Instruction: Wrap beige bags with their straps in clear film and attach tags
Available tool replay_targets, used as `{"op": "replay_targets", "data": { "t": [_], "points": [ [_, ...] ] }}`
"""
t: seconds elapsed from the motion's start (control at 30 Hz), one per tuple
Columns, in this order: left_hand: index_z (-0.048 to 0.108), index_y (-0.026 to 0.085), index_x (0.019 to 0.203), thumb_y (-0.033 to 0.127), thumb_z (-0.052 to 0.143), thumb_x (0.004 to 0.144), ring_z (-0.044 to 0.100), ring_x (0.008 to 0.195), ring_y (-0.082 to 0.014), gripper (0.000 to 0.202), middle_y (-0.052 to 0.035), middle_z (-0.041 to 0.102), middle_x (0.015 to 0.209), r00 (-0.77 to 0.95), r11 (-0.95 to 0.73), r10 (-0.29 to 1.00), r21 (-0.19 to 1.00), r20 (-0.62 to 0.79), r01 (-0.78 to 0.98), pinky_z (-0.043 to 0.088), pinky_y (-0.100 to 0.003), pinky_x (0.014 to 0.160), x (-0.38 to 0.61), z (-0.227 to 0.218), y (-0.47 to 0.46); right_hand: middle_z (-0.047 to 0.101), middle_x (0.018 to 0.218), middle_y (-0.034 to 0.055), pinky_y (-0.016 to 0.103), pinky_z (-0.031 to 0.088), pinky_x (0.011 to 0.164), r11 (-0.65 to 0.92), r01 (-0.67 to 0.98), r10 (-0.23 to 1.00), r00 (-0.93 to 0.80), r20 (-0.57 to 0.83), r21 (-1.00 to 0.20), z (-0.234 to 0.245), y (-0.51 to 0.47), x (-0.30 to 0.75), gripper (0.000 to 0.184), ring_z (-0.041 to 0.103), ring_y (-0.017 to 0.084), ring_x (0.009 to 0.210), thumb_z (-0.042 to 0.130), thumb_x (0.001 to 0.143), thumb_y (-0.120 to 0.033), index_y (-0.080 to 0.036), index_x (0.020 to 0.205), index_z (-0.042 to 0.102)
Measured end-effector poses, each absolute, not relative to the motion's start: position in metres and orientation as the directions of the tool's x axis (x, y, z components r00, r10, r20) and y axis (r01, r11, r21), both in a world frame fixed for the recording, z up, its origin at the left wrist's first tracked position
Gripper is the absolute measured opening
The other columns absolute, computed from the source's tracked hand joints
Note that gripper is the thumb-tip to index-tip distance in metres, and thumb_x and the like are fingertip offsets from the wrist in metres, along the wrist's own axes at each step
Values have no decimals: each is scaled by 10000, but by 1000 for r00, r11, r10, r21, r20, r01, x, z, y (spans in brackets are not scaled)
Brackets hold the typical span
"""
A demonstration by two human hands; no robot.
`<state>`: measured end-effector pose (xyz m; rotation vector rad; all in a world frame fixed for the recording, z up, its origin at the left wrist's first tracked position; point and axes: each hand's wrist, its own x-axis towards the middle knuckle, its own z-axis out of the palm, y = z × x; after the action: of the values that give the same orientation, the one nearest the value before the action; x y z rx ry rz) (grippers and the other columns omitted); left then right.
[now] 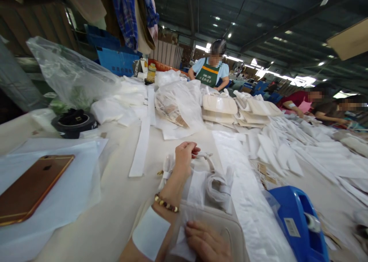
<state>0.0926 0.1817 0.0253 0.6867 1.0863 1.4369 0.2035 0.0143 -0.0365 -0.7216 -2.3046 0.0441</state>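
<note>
One pale bag in clear wrapping lies nearest, directly beneath the right grip, whose fingers stretch out flat on it, clamped on nothing. A blue tape dispenser stands to the right; a brown phone lies left. Farther on, the left grip curls above the bag's far end, beside pale straps; whether it pinches anything, I cannot tell. Far beyond, stacked bags sit before an aproned person.
</note>
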Motion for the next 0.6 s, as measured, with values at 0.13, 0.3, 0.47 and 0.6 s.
{"op": "replay_targets", "data": {
  "t": [0.13,0.3,0.47,0.6],
  "points": [
    [584,164,738,186,444,658,545,528,-129,163,-27,633,617,-155,32,986,983,-60,-181,384,-224,502,96,21,182,721,942,68,266,528,887,779,436,624,-456,635,-452,-38,9,208,237,644,169,1006,371,960,-241,-189,1066,576],
    [575,192,680,39,467,642,559,601,-174,191,-20,611,615,6,-162,986,936,169,313,407,-277,599,95,34,174,705,1006,36,275,543,857,631,412,775,-354,523,-657,-31,1,213,274,641,178,1014,465,898,-141,-262,1117,575],
    [589,176,685,26,437,731,573,747,-232,219,-71,621,713,339,-444,896,596,287,669,425,-350,723,70,40,138,707,1020,19,262,547,842,558,327,830,-208,518,-763,-29,-1,213,252,664,172,961,498,878,-152,-275,1053,630],
    [626,142,776,72,462,810,567,939,-253,182,-102,663,886,612,-647,760,338,217,684,394,-407,914,54,21,113,707,1032,13,283,551,839,491,274,870,-107,481,-827,-34,0,213,233,664,186,961,530,876,-208,-292,1058,649]
  ]
}}
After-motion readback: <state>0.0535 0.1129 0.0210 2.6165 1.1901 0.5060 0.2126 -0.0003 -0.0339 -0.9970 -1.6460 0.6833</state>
